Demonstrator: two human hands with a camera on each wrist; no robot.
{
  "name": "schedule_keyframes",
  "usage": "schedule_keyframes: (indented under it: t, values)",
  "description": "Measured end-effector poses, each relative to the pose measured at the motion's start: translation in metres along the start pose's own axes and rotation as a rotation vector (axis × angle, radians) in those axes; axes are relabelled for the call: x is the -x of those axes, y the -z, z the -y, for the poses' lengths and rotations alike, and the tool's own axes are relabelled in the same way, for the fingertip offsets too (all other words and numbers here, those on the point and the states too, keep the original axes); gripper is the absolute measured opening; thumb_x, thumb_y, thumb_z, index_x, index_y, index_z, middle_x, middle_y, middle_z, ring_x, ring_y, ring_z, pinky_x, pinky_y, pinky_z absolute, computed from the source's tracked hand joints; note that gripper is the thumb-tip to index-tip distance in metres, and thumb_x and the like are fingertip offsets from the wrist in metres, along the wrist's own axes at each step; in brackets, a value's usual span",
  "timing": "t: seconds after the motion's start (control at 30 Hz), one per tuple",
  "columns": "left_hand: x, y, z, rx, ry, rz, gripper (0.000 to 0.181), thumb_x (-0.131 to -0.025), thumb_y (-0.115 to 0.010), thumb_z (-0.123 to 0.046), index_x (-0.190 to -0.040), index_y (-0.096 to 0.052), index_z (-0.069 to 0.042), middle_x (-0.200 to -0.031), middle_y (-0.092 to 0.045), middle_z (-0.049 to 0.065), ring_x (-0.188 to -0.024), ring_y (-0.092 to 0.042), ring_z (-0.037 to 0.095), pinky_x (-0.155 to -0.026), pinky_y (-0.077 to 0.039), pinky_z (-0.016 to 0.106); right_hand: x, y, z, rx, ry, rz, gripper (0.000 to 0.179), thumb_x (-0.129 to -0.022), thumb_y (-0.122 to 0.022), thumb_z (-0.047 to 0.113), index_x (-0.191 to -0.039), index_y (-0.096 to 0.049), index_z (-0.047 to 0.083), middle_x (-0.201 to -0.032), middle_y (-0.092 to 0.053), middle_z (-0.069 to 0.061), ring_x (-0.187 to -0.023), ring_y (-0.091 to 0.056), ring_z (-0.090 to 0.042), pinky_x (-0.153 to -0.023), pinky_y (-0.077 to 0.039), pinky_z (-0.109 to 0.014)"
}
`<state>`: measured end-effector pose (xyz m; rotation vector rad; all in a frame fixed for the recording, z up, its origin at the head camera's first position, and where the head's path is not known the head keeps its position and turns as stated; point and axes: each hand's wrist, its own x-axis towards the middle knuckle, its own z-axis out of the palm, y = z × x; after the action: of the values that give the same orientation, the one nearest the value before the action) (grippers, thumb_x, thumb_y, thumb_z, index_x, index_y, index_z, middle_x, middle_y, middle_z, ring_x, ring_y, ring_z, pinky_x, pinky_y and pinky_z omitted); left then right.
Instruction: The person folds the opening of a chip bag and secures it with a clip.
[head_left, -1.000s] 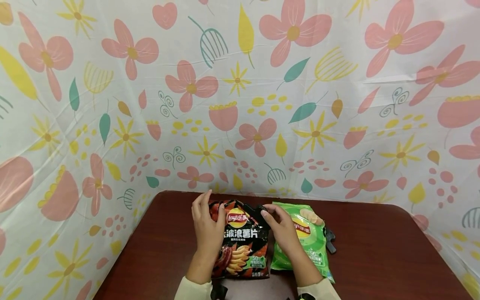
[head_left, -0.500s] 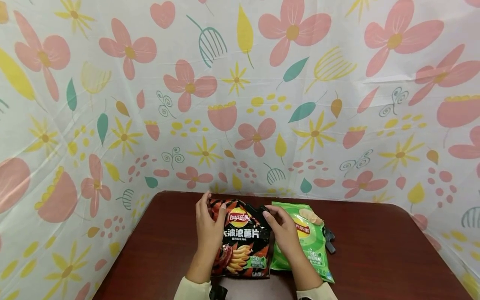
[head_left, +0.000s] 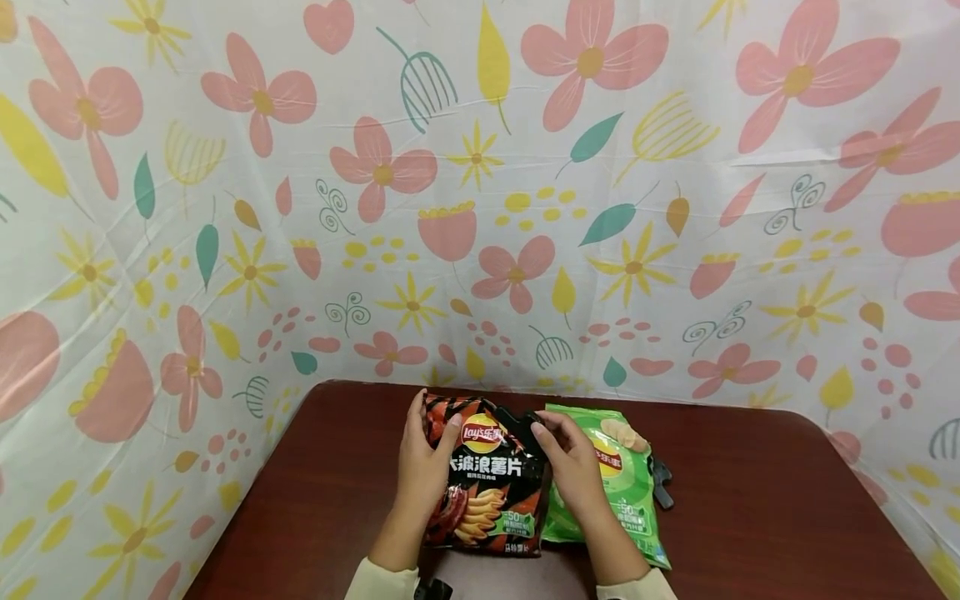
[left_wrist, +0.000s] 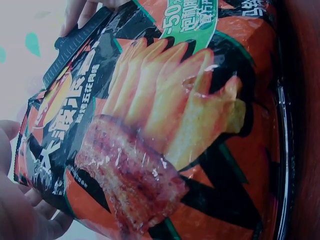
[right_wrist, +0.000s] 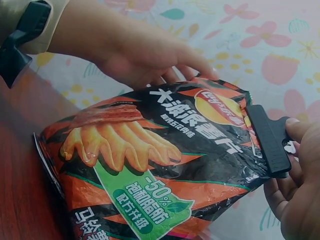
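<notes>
The table (head_left: 750,500) (dark reddish brown) carries a green chip bag (head_left: 628,483).

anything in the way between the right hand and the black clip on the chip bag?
Nothing visible. The right hand pinches the black clip directly at a top corner of the black chip bag. The green chip bag lies off to the side, not between hand and clip.

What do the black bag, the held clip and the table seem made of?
Black bag: likely glossy plastic film; it glints and creases. Clip: probably plastic, mostly matte, ridged. Table: reddish wood or laminate, smooth; its faint sheen fits either.
</notes>
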<state>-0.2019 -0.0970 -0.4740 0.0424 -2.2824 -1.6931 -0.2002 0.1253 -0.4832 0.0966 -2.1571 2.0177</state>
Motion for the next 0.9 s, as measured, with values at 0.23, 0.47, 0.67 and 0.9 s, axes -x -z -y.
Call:
schedule_keyframes:
  t: [0.23,0.47,0.67,0.9]
  values:
    - [0.0009,-0.0001,0.0003,0.011,-0.018,0.032,0.079,-0.095,-0.057,-0.063,-0.16,-0.021,-0.037,-0.166,-0.029,0.009,-0.152,-0.031,0.035,-0.116,-0.032,0.065,0.0019,0.0021,-0.001,0.001,-0.008,-0.014,0.03,-0.1,-0.064,0.031,-0.127,-0.066,0.017,-0.109,-0.064,-0.001,-0.093,-0.061,-0.012,-0.078,-0.051,-0.026]
    - [0.0005,-0.0013,0.0016,-0.036,-0.031,0.027,0.072,-0.096,-0.055,-0.062,-0.156,-0.017,-0.052,-0.154,-0.044,0.01,-0.136,-0.049,0.035,-0.1,-0.045,0.061,0.0024,0.0036,0.0006,-0.014,-0.015,-0.024,0.033,-0.101,-0.063,0.03,-0.129,-0.065,0.012,-0.113,-0.065,-0.002,-0.099,-0.062,-0.009,-0.085,-0.052,-0.022]
    - [0.0,-0.0038,0.0016,-0.038,-0.026,0.042,0.076,-0.096,-0.056,-0.062,-0.158,-0.013,-0.05,-0.147,-0.049,0.014,-0.131,-0.053,0.034,-0.096,-0.049,0.057,0.0033,0.0048,0.0044,-0.022,-0.016,-0.039,0.034,-0.102,-0.062,0.029,-0.129,-0.065,0.009,-0.115,-0.065,-0.001,-0.1,-0.062,-0.008,-0.086,-0.051,-0.021]
    - [-0.0033,-0.0008,0.0076,0.065,0.042,0.168,0.08,-0.094,-0.061,-0.061,-0.159,-0.02,-0.038,-0.154,-0.046,0.011,-0.137,-0.05,0.035,-0.105,-0.045,0.059,0.002,0.0047,0.0043,-0.05,-0.022,-0.053,0.036,-0.103,-0.061,0.029,-0.131,-0.063,0.006,-0.121,-0.065,0.0,-0.105,-0.062,-0.006,-0.089,-0.051,-0.018]
